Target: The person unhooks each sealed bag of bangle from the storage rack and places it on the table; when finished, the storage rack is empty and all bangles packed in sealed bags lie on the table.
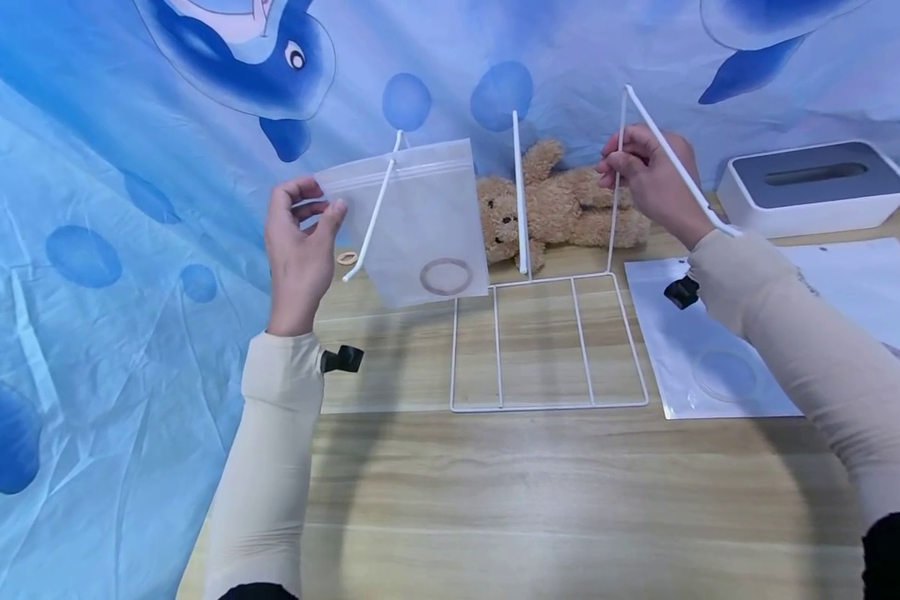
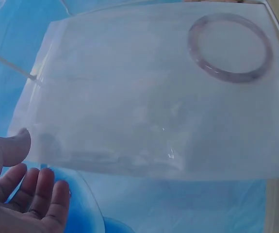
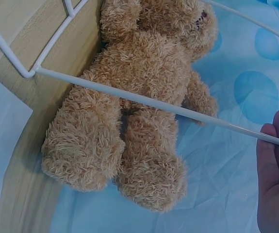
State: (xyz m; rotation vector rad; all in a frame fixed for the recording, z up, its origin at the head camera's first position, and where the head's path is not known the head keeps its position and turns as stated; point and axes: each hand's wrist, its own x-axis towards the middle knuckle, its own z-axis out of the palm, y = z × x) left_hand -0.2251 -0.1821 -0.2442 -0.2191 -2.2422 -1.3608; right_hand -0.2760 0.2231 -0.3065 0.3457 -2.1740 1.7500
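Observation:
A frosted zip bag [image 1: 435, 217] hangs on the left hook [image 1: 376, 204] of a white wire rack [image 1: 549, 407]. Low in the bag shows a pale pinkish bangle [image 2: 230, 76]. My left hand [image 1: 300, 250] is at the bag's upper left corner. In the left wrist view its thumb overlaps that corner, while the fingers [image 2: 59, 201] stay apart from the thumb. My right hand [image 1: 656, 175] pinches the rack's thin right upright [image 1: 618, 187]; the right wrist view shows fingertips on this rod. Bare middle and right hooks slant forward from the rack.
Behind the rack a brown teddy bear [image 1: 570, 204] lies on its side. A small tan ring [image 1: 347, 258] lies behind the left hook. To the right are white sheets [image 1: 660, 333] with a faint ring shape and a white tissue box [image 1: 795, 212]. Blue cloth [image 1: 120, 333] borders the table.

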